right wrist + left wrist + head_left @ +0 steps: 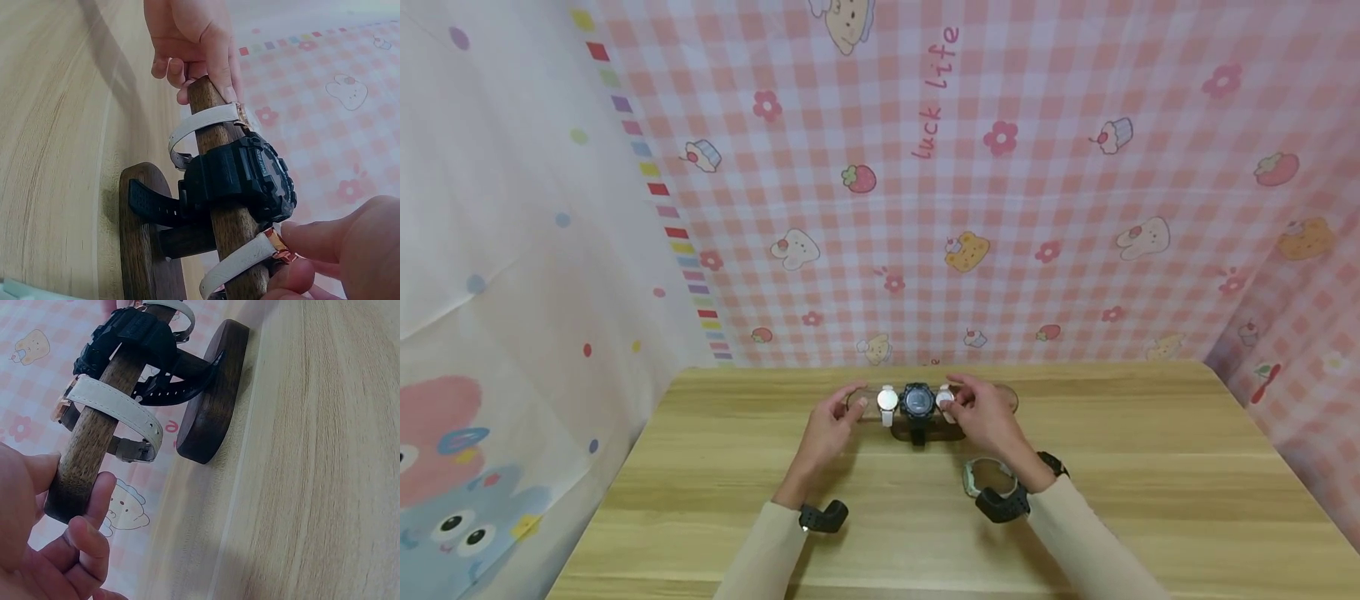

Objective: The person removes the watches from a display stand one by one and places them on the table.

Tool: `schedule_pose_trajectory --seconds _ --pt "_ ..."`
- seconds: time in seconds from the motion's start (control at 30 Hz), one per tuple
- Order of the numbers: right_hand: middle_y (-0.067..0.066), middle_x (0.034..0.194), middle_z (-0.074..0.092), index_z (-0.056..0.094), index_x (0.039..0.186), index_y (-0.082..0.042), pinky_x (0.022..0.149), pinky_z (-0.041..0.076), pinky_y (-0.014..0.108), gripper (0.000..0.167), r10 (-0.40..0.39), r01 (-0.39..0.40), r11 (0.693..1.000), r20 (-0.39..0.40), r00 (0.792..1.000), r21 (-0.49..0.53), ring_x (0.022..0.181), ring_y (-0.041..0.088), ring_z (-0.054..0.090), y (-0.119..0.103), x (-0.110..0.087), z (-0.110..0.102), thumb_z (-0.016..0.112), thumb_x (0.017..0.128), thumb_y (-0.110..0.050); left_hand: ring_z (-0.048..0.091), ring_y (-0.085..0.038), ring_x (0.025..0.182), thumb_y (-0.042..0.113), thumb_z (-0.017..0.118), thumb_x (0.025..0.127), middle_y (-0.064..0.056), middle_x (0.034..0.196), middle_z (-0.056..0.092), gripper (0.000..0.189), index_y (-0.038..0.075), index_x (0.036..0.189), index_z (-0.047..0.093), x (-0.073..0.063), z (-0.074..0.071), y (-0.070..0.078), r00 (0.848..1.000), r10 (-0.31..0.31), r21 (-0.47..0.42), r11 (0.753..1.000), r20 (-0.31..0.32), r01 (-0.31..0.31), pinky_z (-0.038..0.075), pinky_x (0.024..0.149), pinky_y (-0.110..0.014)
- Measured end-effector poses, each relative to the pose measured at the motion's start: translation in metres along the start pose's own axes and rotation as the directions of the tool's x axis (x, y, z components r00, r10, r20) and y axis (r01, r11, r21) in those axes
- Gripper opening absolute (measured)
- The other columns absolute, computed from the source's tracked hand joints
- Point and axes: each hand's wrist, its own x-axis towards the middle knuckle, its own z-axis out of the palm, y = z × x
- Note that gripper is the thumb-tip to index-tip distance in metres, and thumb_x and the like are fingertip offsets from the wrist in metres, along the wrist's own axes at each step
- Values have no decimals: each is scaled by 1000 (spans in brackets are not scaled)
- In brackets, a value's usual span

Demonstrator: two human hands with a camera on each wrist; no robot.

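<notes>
On the wooden table (730, 475) stood the dark watch stand (78, 469), one end of its bar gripped by the left hand (827, 429). The right hand (991, 419), beyond the bulky black watch (917, 401), pinched a small white-strapped watch (240, 262); a second white-strapped watch (887, 401) hung nearer the left. A hard sideways tug could have tipped the stand, especially under a slack left grip.
</notes>
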Motion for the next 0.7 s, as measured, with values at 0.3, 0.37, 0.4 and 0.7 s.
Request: schedule_pose_trajectory --seconds 0.3,0.37,0.4,0.7 --pt "5 78 57 58 137 -5 53 37 25 44 -24 24 1000 17 1000 4 62 16 48 0 -1 0 66 94 -6 42 -10 52 23 61 100 -7 67 53 33 17 132 64 0 0 -1 1000 21 12 1000 -9 -20 33 45 -23" --pt "5 79 57 60 136 -5 53 37 25 42 -21 21 1000 21 1000 10 64 16 48 1 -1 0 66 94 -6 42 -10 53 23 61 100 -3 66 51 32 18 131 64 0 0 -1 1000 27 14 1000 -11 -27 33 45 -23" --pt "5 79 57 60 135 -5 53 37 25 41 -20 19 1000 20 1000 13 64 16 48 1 -1 0 65 95 -6 41 -10 53 23 61 100 -1 66 50 32 18 131 65 0 1 -1 999 30 14 999 -13 -30 33 45 -23" --pt "5 85 61 64 130 -5 55 41 26 36 0 0 1000 3 1000 22 70 16 51 6 1 -1 66 95 -9 41 -11 54 22 62 99 -3 66 52 30 21 129 66 1 0 0 1000 27 6 1000 -16 -27 32 46 -22"
